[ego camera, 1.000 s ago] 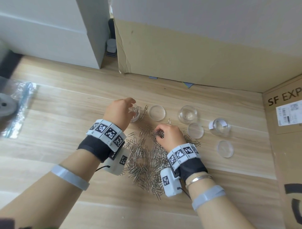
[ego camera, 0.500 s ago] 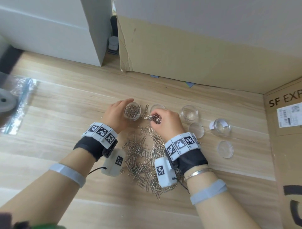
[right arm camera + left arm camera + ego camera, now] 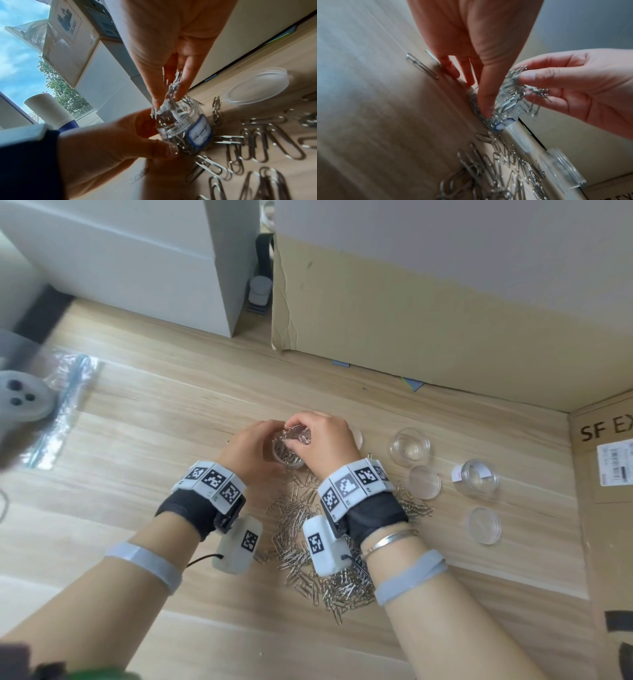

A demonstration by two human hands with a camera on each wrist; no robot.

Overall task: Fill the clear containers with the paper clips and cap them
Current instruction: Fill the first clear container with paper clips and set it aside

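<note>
My left hand (image 3: 263,445) grips a small clear container (image 3: 289,458) with a blue-edged label (image 3: 199,133). The container stands on the wooden table, partly filled with paper clips. My right hand (image 3: 308,436) pinches a bunch of paper clips (image 3: 516,81) directly over the container's mouth, and some clips hang into it (image 3: 171,102). A pile of loose paper clips (image 3: 308,539) lies between my wrists. Two more clear containers (image 3: 409,446) (image 3: 478,477) stand open to the right. A clear lid (image 3: 257,88) lies just behind my right hand.
Two more clear lids (image 3: 424,482) (image 3: 483,525) lie flat at the right. A large cardboard box (image 3: 428,313) closes off the back and an SF box (image 3: 606,491) the right side. A plastic bag (image 3: 58,412) lies at the far left.
My right hand lifted a bunch of clips from the pile and carried it left, up over the container. My left hand kept hold of the container.
</note>
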